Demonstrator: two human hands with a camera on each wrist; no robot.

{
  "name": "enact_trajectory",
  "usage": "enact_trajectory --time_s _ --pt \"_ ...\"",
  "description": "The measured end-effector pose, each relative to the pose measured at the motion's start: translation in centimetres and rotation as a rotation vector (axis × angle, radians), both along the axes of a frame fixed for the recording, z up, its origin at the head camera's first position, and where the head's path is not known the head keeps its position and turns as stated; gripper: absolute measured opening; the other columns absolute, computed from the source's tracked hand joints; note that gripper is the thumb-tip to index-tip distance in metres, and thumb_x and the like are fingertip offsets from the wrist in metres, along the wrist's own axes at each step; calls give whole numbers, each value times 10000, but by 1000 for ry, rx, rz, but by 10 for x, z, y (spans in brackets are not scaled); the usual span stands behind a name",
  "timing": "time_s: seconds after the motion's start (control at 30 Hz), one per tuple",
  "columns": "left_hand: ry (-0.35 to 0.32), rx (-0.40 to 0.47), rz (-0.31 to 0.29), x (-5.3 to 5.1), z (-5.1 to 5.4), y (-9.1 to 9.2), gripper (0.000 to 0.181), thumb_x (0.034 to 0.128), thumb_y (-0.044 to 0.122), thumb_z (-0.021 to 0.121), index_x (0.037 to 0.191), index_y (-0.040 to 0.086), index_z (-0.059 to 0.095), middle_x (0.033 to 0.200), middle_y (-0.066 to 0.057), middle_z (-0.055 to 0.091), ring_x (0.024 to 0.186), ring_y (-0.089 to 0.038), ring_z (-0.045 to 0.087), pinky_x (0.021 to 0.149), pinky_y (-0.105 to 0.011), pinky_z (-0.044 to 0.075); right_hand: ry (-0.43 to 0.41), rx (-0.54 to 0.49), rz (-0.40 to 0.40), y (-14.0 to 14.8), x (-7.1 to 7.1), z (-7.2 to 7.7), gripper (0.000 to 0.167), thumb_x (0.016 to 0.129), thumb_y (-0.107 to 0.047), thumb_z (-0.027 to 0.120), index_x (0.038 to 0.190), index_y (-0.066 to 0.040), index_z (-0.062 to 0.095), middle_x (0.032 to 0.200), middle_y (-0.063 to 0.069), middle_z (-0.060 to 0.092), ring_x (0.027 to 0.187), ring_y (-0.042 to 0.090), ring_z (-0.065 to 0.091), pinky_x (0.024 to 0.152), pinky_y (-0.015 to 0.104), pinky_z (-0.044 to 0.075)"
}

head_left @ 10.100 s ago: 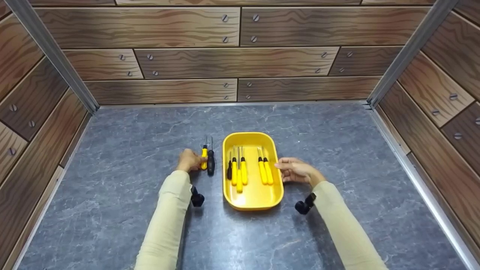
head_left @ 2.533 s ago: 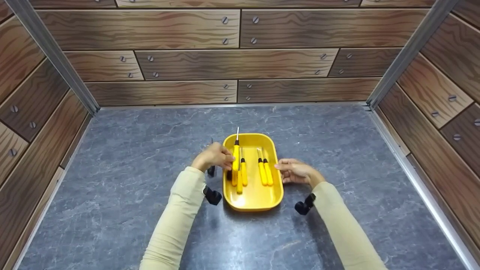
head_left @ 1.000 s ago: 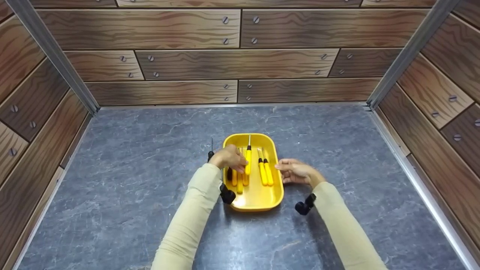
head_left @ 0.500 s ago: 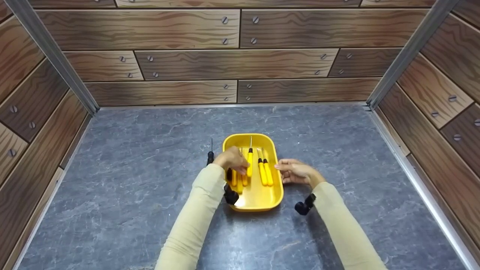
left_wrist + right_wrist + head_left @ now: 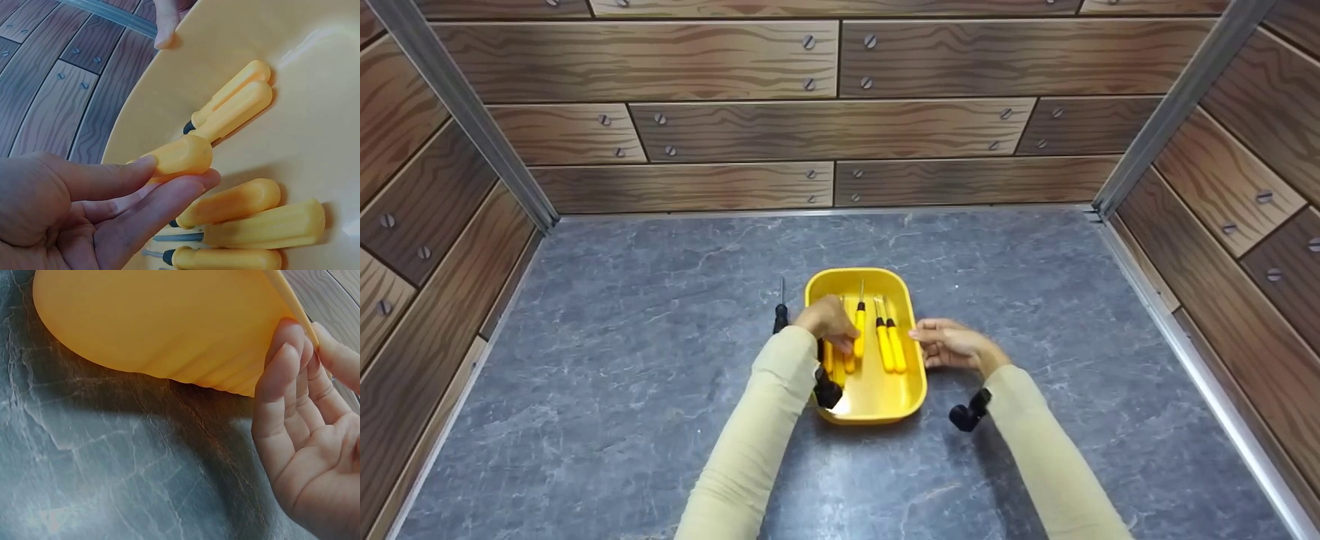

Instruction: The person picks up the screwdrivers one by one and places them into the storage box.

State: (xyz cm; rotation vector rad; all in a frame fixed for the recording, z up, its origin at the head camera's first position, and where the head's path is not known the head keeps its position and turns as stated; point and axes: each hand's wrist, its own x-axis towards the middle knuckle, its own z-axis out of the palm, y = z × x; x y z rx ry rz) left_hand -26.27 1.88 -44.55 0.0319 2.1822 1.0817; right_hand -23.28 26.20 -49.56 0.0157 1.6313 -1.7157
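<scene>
My left hand (image 5: 826,321) is over the yellow tray (image 5: 877,401), pinching the yellow handle of a screwdriver (image 5: 183,156) between thumb and fingers. In the head view that screwdriver points away from me, its dark collar and shaft visible beyond the hand. Left of it in the tray lie several yellow-handled screwdrivers (image 5: 261,225), partly covered by my hand and wrist camera. Two more yellow screwdrivers (image 5: 890,346) lie side by side to the right. With thumb outside-to-inside across the rim, my right hand (image 5: 315,439) pinches the tray's right edge.
A black-handled screwdriver (image 5: 781,315) lies on the grey marbled table (image 5: 622,337) just left of the tray, its lower end behind my left arm. Wood-patterned walls (image 5: 832,127) enclose the back and both sides.
My left hand has brought the yellow screwdriver from the table beside the black one into the tray, then lowered it between the two groups. My right hand keeps its hold on the rim.
</scene>
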Motion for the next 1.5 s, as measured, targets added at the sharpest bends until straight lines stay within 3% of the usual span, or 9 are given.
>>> enact_trajectory --time_s 0.13,0.47,0.6,0.7,0.8,0.87,1.0,1.23,1.5 --pt "14 -40 3 1 -1 4 305 859 36 693 1098 -118 581 551 -99 674 368 -67 561 568 -200 594 3 -7 11 1 0 -1 146 976 -212 553 842 -167 520 737 -53 637 643 71 610 642 188 556" --pt "-40 -85 -28 0 -6 9 415 903 73 648 1224 -133 486 389 9 530 352 -40 537 530 -154 542 -16 -10 2 1 -1 0 151 976 -202 552 830 -167 529 739 -47 642 640 78 609 637 193 552" --pt "-13 -115 -29 -1 -8 13 543 884 79 673 1316 -138 425 673 -170 722 349 -44 544 502 -147 539 -19 -6 0 1 -1 0 154 981 -196 541 830 -166 531 743 -48 637 646 79 604 640 194 550" --pt "5 -140 -26 1 -9 17 517 881 89 680 1286 -138 451 975 -218 697 492 -119 686 634 -197 603 -21 2 -5 1 -1 0 147 978 -198 545 835 -167 537 750 -49 634 654 80 601 645 196 550" --pt "-9 -130 -15 3 -8 19 388 895 81 661 1190 -133 525 975 -218 698 775 -208 731 778 -261 611 -24 6 -9 1 -1 1 138 972 -206 557 840 -169 543 756 -48 637 660 82 603 650 198 550" --pt "-8 -138 -10 3 -8 21 362 901 85 655 1169 -131 544 896 -199 721 873 -236 709 787 -275 612 -25 3 -9 1 -1 1 133 969 -209 563 843 -170 547 762 -48 641 665 83 605 654 200 551" --pt "-15 -162 -16 4 -10 24 323 914 99 640 1141 -123 584 851 -171 736 927 -251 708 769 -273 615 -24 -13 1 1 0 2 131 971 -208 561 846 -170 545 768 -47 648 670 83 612 659 199 553" --pt "-14 -186 -53 4 -14 29 293 923 120 631 1094 -118 640 1041 -190 690 996 -267 692 780 -253 614 -27 -36 7 1 0 2 142 981 -190 539 842 -165 534 760 -45 648 662 81 617 653 195 557" --pt "-21 -176 -35 5 -13 27 316 924 115 628 1119 -133 628 829 -149 743 982 -280 698 812 -289 613 -29 -23 -2 0 0 1 149 986 -184 528 838 -165 528 760 -46 638 661 80 608 649 193 554"
